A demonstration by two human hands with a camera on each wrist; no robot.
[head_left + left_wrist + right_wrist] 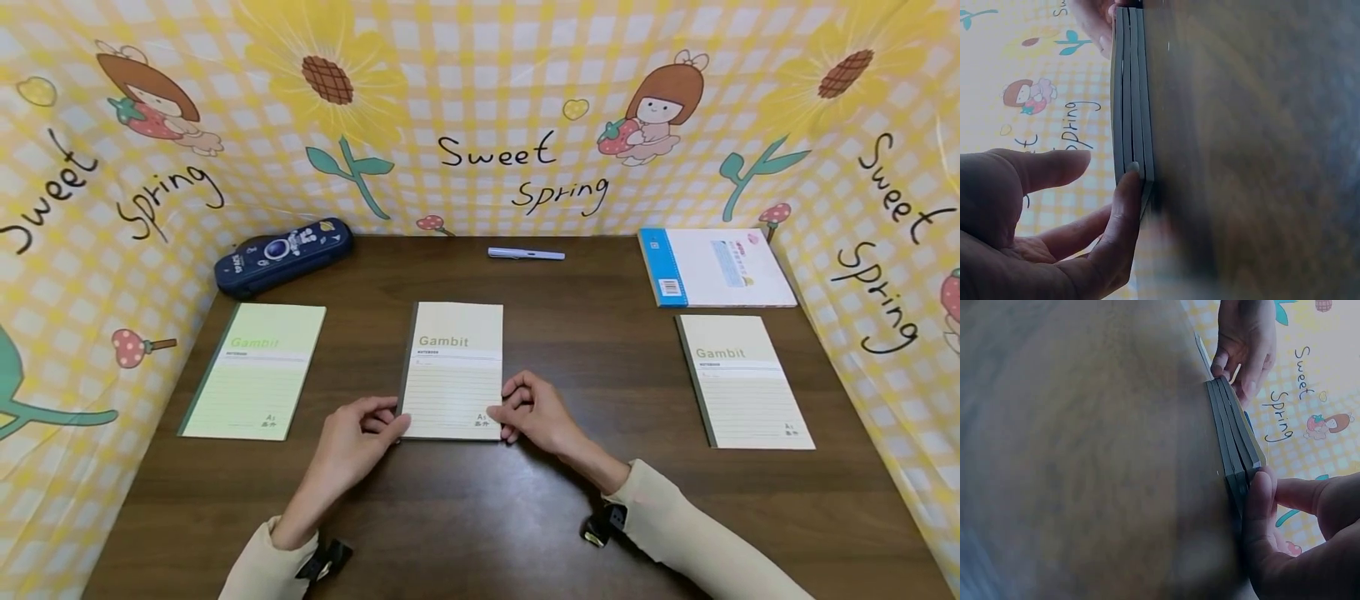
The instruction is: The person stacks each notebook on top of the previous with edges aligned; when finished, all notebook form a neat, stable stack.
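A stack of several Gambit notebooks (pixel 453 367) lies on the table in front of me, its cream top cover facing up and dark spine to the left. My left hand (pixel 356 437) holds its near left corner, a fingertip (pixel 1125 194) against the layered near edge. At the near right corner, my right hand (pixel 543 417) grips with bent fingers, one fingertip (pixel 1260 490) pressed on the edge. Both wrist views show the notebooks' layers (pixel 1127 94) nearly even, with thin gaps between them. The hands hide the two near corners in part.
A greenish notebook (pixel 255 375) lies to the left and a cream one (pixel 742 383) to the right. Farther back are a navy pencil case (pixel 285 258), a lavender pen (pixel 525 254) and a white-and-blue book (pixel 720 267). Patterned cloth (pixel 480 100) walls the table on three sides.
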